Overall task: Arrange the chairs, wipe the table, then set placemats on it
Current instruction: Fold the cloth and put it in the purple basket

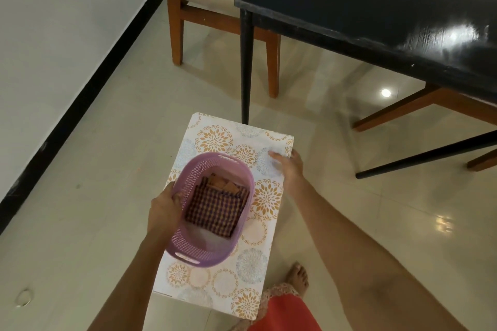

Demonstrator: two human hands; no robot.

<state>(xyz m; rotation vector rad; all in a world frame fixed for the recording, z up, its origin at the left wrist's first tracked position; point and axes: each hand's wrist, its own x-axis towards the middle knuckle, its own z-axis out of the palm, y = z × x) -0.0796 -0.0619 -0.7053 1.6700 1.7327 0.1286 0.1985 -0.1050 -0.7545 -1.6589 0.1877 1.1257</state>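
Left hand [164,209] fingers grasp purple basket [212,209] rim; right hand [286,166] fingers pinch the placemat [258,263] edge.

One head-worn wide-angle view, looking steeply down and forward.

The camera sits above the person's own forearms, which reach into the frame from the bottom edge, so the hands, left [164,209] and right [289,166], lie close beneath it at centre. It faces the tiled floor [94,223], with one corner of the dark surface [376,8] at upper right and a chair [185,8] beyond it. A wall [53,21] runs along the left. Straight lines bend near the edges. There is no second view.
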